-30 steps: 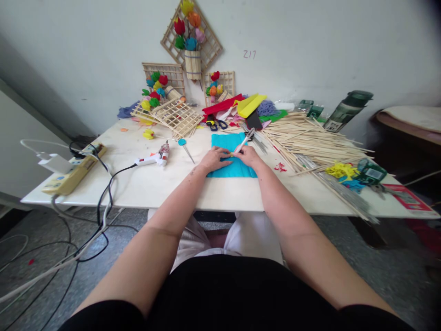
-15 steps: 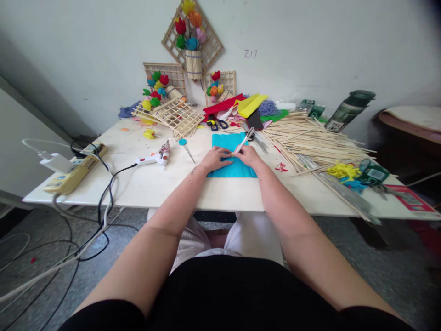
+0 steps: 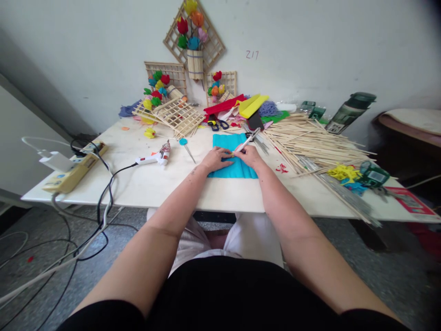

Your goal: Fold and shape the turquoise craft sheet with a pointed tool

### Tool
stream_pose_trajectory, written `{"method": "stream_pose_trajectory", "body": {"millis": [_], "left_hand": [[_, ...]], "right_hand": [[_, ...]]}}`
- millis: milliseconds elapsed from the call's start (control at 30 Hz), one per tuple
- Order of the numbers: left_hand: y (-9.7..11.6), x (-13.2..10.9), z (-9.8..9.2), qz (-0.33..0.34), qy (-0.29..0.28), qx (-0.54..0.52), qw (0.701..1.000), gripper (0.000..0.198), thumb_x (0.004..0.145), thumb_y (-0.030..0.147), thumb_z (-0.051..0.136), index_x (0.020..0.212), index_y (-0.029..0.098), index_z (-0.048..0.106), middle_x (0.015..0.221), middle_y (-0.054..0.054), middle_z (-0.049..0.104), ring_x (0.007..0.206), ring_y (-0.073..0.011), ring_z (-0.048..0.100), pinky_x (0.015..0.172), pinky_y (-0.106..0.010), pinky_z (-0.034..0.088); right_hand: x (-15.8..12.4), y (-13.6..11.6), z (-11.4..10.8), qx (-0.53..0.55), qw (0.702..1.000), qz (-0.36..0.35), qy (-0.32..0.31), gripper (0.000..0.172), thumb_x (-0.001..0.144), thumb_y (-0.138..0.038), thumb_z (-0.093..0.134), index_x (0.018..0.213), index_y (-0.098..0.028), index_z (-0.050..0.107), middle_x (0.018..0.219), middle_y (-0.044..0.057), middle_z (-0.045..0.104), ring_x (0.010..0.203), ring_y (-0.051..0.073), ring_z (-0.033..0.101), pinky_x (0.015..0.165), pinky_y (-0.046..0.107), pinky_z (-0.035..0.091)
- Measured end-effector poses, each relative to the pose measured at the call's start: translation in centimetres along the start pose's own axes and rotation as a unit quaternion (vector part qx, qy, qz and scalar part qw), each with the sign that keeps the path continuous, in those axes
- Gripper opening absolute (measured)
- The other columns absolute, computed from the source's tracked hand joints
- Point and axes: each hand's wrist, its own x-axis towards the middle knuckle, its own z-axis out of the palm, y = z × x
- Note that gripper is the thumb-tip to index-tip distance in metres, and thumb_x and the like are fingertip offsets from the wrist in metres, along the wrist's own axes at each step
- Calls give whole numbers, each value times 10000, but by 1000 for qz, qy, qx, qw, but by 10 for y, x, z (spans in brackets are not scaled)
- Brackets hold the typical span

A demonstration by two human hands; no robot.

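Blue paper (image 3: 237, 171): lying flat on the counter (image 3: 179, 186)
Right hand (image 3: 250, 156): pinching a pen (image 3: 248, 139), tip hiding from view
Left hand (image 3: 214, 159): pressing on the paper, thumb spreading away
Yellowish bit (image 3: 232, 155): peeking between them, can't ID
Wall (image 3: 292, 59): showing scribbled "217", maybe "Z17"
Bottle (image 3: 350, 112): label (image 3: 335, 126) text blurring out

On your left you have a white glue gun (image 3: 150, 159) and a yellow power strip (image 3: 67, 182) bearing a white charger (image 3: 57, 162), ahead of you a diamond-shaped lattice (image 3: 211, 42) with colourful flowers (image 3: 197, 19) hangs on the wall (image 3: 292, 55), and on your right wooden sticks (image 3: 306, 138) lie near a green bottle (image 3: 350, 114).
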Motion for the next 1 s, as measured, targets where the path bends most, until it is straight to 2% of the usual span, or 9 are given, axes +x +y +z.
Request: {"method": "stream_pose_trajectory", "body": {"millis": [467, 700, 1000], "left_hand": [[0, 0, -1, -16, 3, -26, 1000, 394, 761, 477, 588, 1077, 258, 672, 1179, -7, 617, 1092, -225, 500, 981, -351, 385], [-2, 1, 0, -22, 7, -37, 999, 405, 748, 486, 600, 1077, 261, 672, 1181, -8, 616, 1097, -227, 496, 973, -355, 393], [0, 1, -2, -28, -1, -31, 999, 397, 746, 479, 605, 1079, 274, 671, 1186, 1, 613, 1096, -227, 496, 979, -351, 386]], "right_hand": [[-4, -8, 1, -71, 997, 24, -27, 239, 735, -370, 632, 882, -197, 707, 834, 33, 705, 789, 174, 627, 699, 262, 468], [-3, -11, 1, -108, 993, 30, -31, 250, 734, -379, 629, 885, -197, 710, 816, 34, 703, 746, 174, 620, 661, 261, 457], [-3, -13, 2, -147, 988, 34, -36, 250, 745, -387, 616, 888, -204, 706, 834, 48, 704, 779, 195, 623, 686, 282, 458]]}}
